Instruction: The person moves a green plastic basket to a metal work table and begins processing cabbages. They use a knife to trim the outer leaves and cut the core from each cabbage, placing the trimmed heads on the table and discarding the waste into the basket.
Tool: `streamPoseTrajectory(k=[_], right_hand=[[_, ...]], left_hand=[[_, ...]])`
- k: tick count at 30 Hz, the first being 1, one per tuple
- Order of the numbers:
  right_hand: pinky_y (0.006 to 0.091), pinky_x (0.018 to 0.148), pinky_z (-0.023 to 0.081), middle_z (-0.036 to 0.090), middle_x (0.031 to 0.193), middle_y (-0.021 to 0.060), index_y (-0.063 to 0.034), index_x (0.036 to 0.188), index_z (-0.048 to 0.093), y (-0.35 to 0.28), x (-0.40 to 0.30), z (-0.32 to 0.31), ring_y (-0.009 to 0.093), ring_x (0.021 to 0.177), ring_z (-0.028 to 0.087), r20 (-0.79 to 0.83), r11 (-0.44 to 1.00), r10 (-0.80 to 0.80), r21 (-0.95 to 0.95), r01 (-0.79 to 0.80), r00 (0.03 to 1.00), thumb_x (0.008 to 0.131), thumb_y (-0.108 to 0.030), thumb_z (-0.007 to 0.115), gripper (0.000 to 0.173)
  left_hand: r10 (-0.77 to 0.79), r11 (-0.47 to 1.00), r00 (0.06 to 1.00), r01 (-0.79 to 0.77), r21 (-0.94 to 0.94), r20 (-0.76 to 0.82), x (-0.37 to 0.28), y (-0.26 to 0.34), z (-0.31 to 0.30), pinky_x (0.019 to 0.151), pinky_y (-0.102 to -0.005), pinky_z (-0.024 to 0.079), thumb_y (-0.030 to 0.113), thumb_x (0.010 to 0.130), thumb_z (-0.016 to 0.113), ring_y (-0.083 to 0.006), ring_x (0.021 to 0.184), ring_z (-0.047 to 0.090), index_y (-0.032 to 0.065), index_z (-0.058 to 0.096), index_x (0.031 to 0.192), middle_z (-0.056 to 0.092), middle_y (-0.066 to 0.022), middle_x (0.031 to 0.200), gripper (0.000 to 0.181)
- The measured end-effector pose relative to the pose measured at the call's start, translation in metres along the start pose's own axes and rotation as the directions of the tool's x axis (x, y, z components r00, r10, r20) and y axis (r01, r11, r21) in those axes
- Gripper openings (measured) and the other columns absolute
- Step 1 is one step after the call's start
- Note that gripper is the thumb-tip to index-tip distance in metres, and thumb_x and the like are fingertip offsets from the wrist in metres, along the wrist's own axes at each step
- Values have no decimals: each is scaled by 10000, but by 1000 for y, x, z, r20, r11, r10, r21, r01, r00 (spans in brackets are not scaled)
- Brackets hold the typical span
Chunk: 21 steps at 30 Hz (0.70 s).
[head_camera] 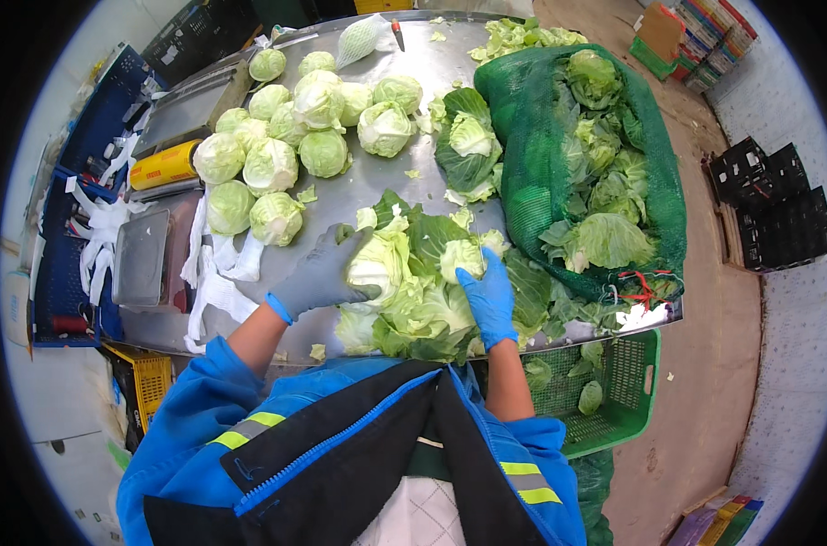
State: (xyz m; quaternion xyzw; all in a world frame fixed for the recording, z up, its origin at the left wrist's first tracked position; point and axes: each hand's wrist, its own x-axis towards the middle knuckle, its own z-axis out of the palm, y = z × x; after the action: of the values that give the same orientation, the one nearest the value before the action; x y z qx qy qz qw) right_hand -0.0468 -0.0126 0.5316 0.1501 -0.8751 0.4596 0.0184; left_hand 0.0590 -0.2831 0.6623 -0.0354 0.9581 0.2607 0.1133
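My left hand (321,273), in a grey glove over a blue one, has its fingers spread against the left side of a pale green cabbage (379,263) at the table's near edge. My right hand (488,293), in a blue glove, is at a smaller cabbage head (462,259); a thin blade seems to stand up by its fingertips, though its handle is hidden. Loose cabbage leaves (427,314) lie between and below the hands. Trimmed cabbages (270,166) are grouped at the left, and an untrimmed cabbage (471,136) with dark outer leaves lies beyond my right hand.
A green mesh sack (523,157) of cabbages lies on the metal table (379,181) at right. A green crate (642,382) stands below the edge. A red-handled knife (396,29) and foam net (360,41) lie far back. At left are white gloves (215,293) and a yellow roll (164,164).
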Motion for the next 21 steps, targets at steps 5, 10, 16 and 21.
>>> streamPoseTrajectory(k=[5,10,16,21], right_hand=[[394,870,495,573,1185,177,-71,1347,486,-125,-5,4,334,1055,597,266,994,-95,85,75,959,822,-390,720,657],[424,751,503,626,930,184,-46,1053,619,-89,-3,41,342,853,631,330,979,-30,202,-39,943,896,-376,617,366],[430,674,499,636,770,202,-20,907,612,-51,2,55,365,714,630,274,990,68,99,-99,959,895,-351,604,331],[390,801,499,660,1020,187,-11,1167,583,-87,2,40,292,896,645,478,863,70,411,-294,876,843,-370,694,496]], left_hand=[[53,992,990,-37,121,-130,-7,5,24,1076,-457,349,536,688,753,-424,1324,341,59,399,1420,364,-267,1406,942],[55,998,987,-59,-27,-152,-19,2,33,1090,-462,336,539,710,738,-400,1336,336,72,434,1390,384,-207,1423,880],[18,983,983,-51,-174,-182,-31,-21,40,1120,-406,309,336,713,814,-331,1375,319,32,428,1371,365,-201,1433,821],[-87,831,959,-79,-550,-269,-39,-72,57,1078,-375,366,316,672,856,-266,1291,415,35,378,1358,434,-149,1354,883]])
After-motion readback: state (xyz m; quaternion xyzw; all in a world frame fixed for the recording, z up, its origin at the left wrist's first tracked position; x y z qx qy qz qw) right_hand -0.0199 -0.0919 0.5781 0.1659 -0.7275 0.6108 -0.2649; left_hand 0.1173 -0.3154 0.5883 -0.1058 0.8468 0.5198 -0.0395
